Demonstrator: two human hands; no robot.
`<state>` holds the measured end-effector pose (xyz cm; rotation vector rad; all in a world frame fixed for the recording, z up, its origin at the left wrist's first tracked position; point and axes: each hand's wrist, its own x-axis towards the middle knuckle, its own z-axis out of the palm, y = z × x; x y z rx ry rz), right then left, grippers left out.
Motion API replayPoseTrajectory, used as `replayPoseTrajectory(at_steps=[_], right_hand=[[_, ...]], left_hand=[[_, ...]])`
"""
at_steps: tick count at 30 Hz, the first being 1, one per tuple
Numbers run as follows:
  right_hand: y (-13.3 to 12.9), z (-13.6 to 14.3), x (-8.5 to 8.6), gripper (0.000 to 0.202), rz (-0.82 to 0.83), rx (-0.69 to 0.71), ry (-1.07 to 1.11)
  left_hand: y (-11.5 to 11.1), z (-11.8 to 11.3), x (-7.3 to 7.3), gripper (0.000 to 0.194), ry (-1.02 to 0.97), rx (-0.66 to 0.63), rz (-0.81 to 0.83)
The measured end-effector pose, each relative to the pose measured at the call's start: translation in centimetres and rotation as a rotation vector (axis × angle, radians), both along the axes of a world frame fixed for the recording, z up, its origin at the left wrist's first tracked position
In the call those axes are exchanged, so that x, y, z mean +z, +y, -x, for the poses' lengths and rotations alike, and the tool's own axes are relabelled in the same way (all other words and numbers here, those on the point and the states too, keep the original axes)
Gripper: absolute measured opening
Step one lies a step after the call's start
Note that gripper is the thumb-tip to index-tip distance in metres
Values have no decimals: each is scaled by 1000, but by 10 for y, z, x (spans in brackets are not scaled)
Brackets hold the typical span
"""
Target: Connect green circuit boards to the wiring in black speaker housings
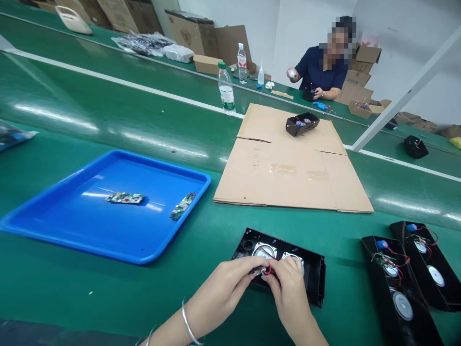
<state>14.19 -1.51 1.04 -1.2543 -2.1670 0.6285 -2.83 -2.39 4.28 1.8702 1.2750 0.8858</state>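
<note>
1. Case (312, 276), black and open-faced, lies just in front of the wearer on a green bench (201, 300), the largest thing here, which runs out of view on both sides.
2. Cardboard (288, 190) lies flat beyond the case, perhaps to protect what is set down; a far case (312, 126) sits on it.
3. Blue tray (118, 235), to the left, has two boards (125, 198) lying well apart inside, probably kept there within reach.
4. Two more cases, a near one (383, 293) and another (446, 293), stand side by side at right, wires showing; the near one is cut off by the bottom edge.
5. Left hand (234, 278), bangle (186, 322) at the wrist, pinches a small part (258, 272) between thumb and fingers above the case, seemingly to steady it.
6. Right hand (290, 281) meets it, thumb and forefinger pinching at red wires (268, 269); its other fingers curl over the case.
7. Speakers (265, 251), two in the case, are partly covered by the hands. Fingers also hide most of the part, so I cannot tell exactly what it is or how the wires meet it.
</note>
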Motion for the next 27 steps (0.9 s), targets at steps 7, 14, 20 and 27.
replayPoseTrajectory(at_steps=[7, 14, 20, 27], right_hand=[[-2, 5, -1, 22, -131, -24, -34], [8, -3, 12, 16, 117, -21, 43], [30, 21, 2, 22, -102, -33, -102], [21, -3, 11, 17, 97, -2, 170]], left_hand=[[-1, -6, 0, 28, -45, 35, 19], [-15, -2, 7, 21, -96, 174, 285], [-21, 7, 3, 19, -142, 233, 493], [-12, 1, 6, 24, -367, 250, 554]])
